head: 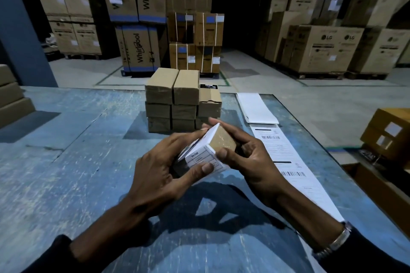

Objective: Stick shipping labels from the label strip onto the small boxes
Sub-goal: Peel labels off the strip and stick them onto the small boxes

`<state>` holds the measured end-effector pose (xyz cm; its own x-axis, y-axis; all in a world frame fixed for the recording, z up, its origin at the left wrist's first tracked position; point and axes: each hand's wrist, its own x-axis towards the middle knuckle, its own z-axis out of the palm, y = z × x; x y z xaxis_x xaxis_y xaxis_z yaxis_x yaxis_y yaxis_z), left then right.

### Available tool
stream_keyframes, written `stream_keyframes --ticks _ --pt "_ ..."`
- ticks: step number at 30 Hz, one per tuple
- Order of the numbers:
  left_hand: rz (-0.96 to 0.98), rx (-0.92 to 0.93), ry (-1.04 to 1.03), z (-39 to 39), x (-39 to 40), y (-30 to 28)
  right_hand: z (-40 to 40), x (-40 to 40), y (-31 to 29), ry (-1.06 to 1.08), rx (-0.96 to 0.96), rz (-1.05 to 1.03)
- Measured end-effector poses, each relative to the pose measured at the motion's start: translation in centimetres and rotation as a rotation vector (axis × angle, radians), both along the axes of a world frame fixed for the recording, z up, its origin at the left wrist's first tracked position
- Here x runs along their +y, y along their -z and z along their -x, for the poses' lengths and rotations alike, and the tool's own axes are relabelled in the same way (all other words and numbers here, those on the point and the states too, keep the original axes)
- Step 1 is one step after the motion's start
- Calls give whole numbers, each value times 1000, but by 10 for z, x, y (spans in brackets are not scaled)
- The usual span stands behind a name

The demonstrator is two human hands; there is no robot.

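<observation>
Small box (218, 143) sits tilted above the counter (66, 162), just in front of the stack of boxes (177, 104), and we grasp it with both hands. Our left hand (164, 168) presses its thumb on the label (204, 158) wrapping the box's edge; our right hand (250, 157) pinches the other side. The label strip (286, 162) lies right of the box. Uneven thumb pressure could crease the label over that corner.

Both forearms reached forward over the table (66, 162). The left hand (164, 168) and the right hand (250, 157) met above it, fingers curled, thumbs pressing inward.
</observation>
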<state>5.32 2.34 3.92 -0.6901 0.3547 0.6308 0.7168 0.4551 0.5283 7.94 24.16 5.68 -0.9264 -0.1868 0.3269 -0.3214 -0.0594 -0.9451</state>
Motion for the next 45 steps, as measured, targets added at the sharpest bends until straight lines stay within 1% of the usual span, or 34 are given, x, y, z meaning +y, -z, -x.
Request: stream_keyframes --ticks 4,8,11,15,18,20,25,31,35,38,40,45 --pt "24 -2 -33 2 0 1 2 -5 -3 68 0 -14" --pt "-7 -47 -8 3 -2 1 -1 0 -1 -35 -10 -90" --pt "-13 -58 5 3 -3 2 0 -1 -2 -85 -24 -35" --pt "-15 -71 13 4 -2 3 3 -1 -1 -79 2 18" --pt "-18 -94 32 5 -3 3 3 2 -3 -54 38 18" --pt "-18 -113 43 6 -4 2 4 4 -5 -23 56 -20" --pt "-85 -194 85 3 -4 0 8 11 -8 33 64 -86" --pt "-224 -293 88 9 -6 -2 7 10 -8 -35 -39 -45" --pt "-221 -268 63 7 -4 -5 4 -1 -7 50 -39 44" --pt "-154 -170 17 3 -2 -7 0 -8 -8 101 -22 46" --pt "-122 -113 -2 2 -2 -8 -2 -9 -10 105 -25 48" --pt "-117 -52 -20 1 -1 -9 -2 -9 -16 115 -91 119"
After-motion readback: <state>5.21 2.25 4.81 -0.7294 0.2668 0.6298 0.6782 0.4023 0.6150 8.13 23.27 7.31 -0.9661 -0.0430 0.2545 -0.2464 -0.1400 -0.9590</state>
